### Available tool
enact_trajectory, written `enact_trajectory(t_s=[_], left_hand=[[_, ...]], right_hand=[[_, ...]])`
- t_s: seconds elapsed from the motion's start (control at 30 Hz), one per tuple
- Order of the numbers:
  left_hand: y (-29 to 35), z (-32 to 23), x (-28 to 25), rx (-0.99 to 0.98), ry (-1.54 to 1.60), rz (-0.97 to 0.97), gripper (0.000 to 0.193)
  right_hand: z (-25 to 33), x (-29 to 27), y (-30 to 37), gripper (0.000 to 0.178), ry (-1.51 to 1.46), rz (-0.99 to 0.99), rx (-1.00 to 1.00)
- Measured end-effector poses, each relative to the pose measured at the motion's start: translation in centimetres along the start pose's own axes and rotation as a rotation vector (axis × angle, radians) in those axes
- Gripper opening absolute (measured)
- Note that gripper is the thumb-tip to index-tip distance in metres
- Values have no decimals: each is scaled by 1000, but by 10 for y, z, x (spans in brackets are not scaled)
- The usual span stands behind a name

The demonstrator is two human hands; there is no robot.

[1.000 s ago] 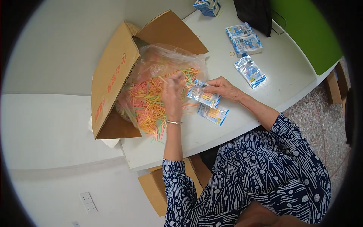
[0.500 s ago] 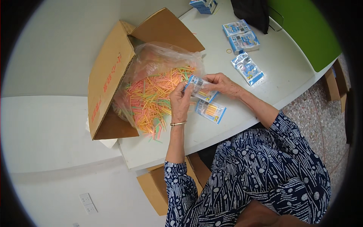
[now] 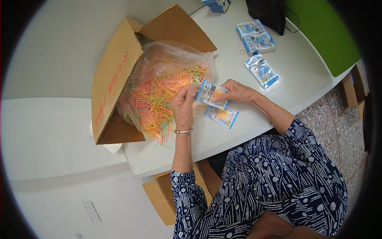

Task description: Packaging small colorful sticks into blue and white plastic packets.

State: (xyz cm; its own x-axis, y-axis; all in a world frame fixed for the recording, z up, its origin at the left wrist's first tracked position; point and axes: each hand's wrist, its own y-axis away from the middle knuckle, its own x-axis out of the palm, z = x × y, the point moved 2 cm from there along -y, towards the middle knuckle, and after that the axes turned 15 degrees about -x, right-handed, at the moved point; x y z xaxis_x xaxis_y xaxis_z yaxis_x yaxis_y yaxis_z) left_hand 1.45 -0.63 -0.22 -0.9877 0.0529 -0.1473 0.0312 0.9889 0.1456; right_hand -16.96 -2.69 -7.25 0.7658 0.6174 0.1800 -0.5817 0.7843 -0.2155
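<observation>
A clear packet with blue-and-white striped ends (image 3: 210, 94), with thin yellow and orange sticks inside, is held over the table. My right hand (image 3: 239, 93) grips its right part, thumb across the front. At its left striped end, my left hand (image 3: 184, 105) is closed in a pinch; the fingertips partly hide what they grip. Just beneath lies a second packet of sticks (image 3: 223, 116), flat on the table and partly covered. Left of my hands, a heap of thin pink, yellow, orange and green sticks (image 3: 159, 99) spills from a clear plastic bag (image 3: 175, 51).
A cardboard box (image 3: 115, 83) lies on its side around the bag, flaps open. On the white table (image 3: 179, 149) are a flat packet (image 3: 262, 71), stacked packets (image 3: 255, 38), a rubber band (image 3: 242, 52) and a black bag (image 3: 266, 14). More packets (image 3: 217, 5) stand at the far edge.
My left hand has shifted left and slightly down, to the packet's end. My right thumb now lies across the packet, whose front faces up more.
</observation>
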Motion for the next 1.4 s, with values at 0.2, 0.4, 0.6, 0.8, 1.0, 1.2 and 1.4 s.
enact_trajectory(t_s=[0.2,0.4,0.6,0.8,1.0,1.2,1.4], left_hand=[[-25,-22,-36,341,-207,-545,21],[1,-2,16,-14,-267,106,18],[5,7,19,-51,-242,144,18],[11,11,25,-44,-330,101,20],[20,15,27,-62,-417,154,20],[13,45,-2,361,-725,-48,27],[-38,29,-16,470,-1137,-411,37]], right_hand=[[-10,-2,1,34,-101,-35,-39],[0,4,4,31,-41,0,-2],[7,11,7,33,-22,101,75],[-1,10,10,38,17,160,77],[23,0,15,44,392,266,71],[37,-67,62,40,1405,-473,-187],[20,-83,79,38,1557,-578,51]])
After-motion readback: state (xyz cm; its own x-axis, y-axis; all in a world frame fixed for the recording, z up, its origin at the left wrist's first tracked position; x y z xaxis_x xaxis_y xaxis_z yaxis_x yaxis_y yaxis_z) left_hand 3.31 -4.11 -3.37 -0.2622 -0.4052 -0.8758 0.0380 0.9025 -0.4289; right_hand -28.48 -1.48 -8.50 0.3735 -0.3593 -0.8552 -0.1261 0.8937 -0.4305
